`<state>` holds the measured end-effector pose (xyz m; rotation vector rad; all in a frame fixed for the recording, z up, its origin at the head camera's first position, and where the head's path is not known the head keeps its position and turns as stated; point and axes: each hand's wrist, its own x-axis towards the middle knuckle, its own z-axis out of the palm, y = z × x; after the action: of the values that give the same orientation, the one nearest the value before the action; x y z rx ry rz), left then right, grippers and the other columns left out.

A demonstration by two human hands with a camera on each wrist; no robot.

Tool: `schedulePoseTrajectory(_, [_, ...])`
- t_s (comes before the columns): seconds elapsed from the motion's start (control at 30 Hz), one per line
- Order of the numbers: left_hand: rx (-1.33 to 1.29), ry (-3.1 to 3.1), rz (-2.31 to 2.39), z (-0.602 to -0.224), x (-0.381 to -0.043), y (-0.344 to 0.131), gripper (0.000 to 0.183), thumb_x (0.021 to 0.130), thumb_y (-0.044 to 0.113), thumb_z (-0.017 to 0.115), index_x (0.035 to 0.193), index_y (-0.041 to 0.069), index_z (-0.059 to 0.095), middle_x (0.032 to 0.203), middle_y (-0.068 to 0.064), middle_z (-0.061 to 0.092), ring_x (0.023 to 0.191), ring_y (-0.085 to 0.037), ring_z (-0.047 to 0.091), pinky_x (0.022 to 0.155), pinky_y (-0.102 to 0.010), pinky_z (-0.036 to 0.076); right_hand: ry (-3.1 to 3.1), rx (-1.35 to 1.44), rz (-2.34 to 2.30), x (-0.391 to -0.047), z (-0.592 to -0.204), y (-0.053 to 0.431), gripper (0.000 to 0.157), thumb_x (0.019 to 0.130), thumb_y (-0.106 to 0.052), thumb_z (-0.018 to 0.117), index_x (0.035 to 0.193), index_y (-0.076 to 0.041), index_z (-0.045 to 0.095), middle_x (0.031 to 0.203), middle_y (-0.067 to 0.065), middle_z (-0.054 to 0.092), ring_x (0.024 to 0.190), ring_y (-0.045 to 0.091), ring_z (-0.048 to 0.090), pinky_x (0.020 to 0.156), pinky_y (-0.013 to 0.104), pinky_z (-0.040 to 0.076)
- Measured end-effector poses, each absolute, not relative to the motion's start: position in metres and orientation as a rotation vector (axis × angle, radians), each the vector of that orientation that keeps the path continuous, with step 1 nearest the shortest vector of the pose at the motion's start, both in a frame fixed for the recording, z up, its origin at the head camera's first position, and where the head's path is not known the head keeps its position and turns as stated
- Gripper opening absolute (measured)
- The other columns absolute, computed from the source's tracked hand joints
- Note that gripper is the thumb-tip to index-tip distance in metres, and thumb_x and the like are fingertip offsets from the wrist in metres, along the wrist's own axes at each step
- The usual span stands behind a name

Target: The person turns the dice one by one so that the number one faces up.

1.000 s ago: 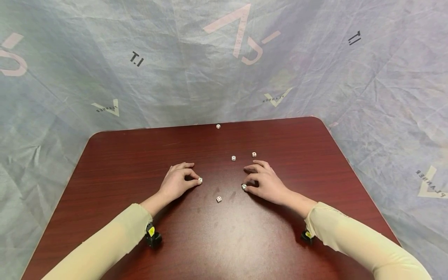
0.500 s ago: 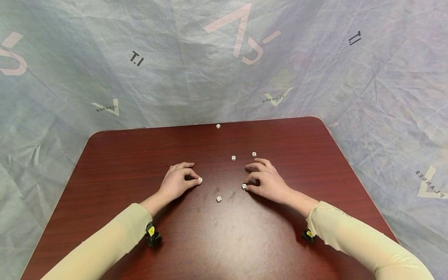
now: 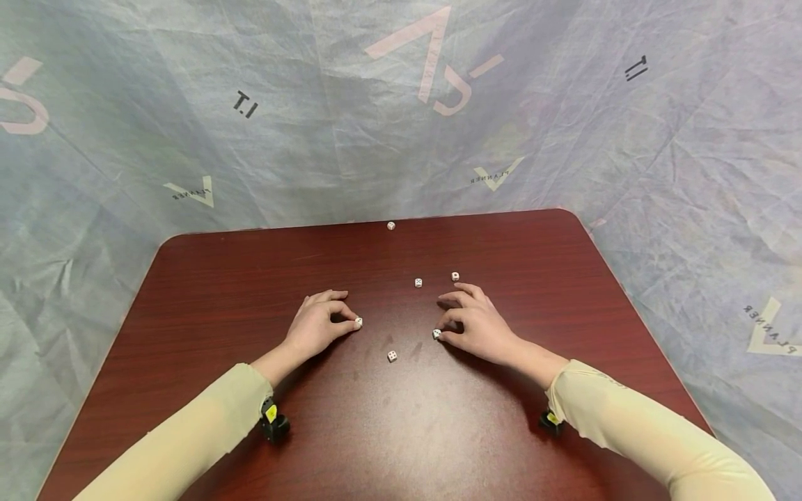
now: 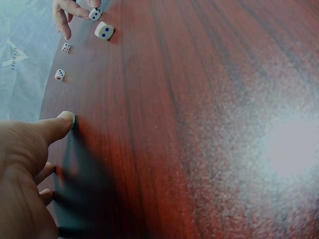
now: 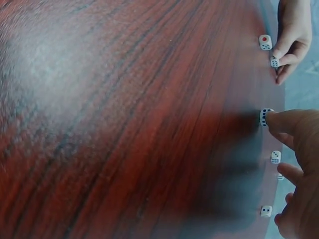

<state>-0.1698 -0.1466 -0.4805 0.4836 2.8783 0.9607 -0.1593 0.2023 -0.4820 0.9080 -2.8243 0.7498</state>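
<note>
My left hand (image 3: 318, 325) pinches a white die (image 3: 359, 323) between thumb and forefinger, low at the tabletop. In the left wrist view the thumb (image 4: 62, 122) hides most of that die. Across from it, my right hand (image 3: 477, 325) holds another white die (image 3: 436, 334) at its thumb and forefinger tips; dark pips face out in the right wrist view. Between the hands and a little nearer the body lies a loose die (image 3: 392, 356). Beyond the right fingertips sits a die with a red pip (image 3: 455, 276), and left of it another die (image 3: 418, 283).
One more die (image 3: 391, 226) lies close to the far edge of the dark red wooden table (image 3: 401, 431). Grey printed cloth (image 3: 301, 139) hangs behind the table and along both sides. A small black device (image 3: 273, 421) is strapped at the left wrist.
My right hand has shifted very slightly, its outer fingertips now a touch closer to the die with the red pip. My left hand and the loose dice have stayed in place.
</note>
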Motion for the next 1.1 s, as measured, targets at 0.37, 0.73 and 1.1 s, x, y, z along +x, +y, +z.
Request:
schedulePoseTrajectory(0.37, [0.492,2.88,0.959,-0.479,-0.169,-0.146,0.009,0.087,0.031,0.084,0.093,0.025,0.082,0.147,-0.012,0.057,0.145,-0.039,0.038,0.121,-0.063,0.013,-2.804,0.912,0.691,-0.158,-0.481,0.2,0.01,0.082,-0.029,0.088,0.086,-0.025,0.081,0.134,0.009,0.064,0.142,0.04,0.037,0.116,0.059,0.028])
schedulePoseTrajectory(0.73, [0.494,2.876,0.957,-0.481,-0.169,-0.147,0.008,0.088,0.031,0.083,0.093,0.025,0.082,0.148,-0.011,0.056,0.145,-0.039,0.038,0.121,-0.063,0.013,-2.761,0.81,0.713,-0.17,-0.463,0.217,0.008,0.083,-0.026,0.087,0.089,-0.026,0.08,0.139,0.008,0.061,0.145,0.037,0.032,0.114,0.063,0.027])
schedulePoseTrajectory(1.1, [0.492,2.874,0.96,-0.481,-0.17,-0.147,0.008,0.088,0.031,0.083,0.093,0.026,0.082,0.148,-0.011,0.056,0.145,-0.038,0.038,0.121,-0.063,0.013,-2.727,0.692,0.702,-0.192,-0.456,0.241,0.008,0.085,-0.021,0.085,0.091,-0.025,0.081,0.143,0.011,0.057,0.147,0.037,0.028,0.112,0.066,0.026])
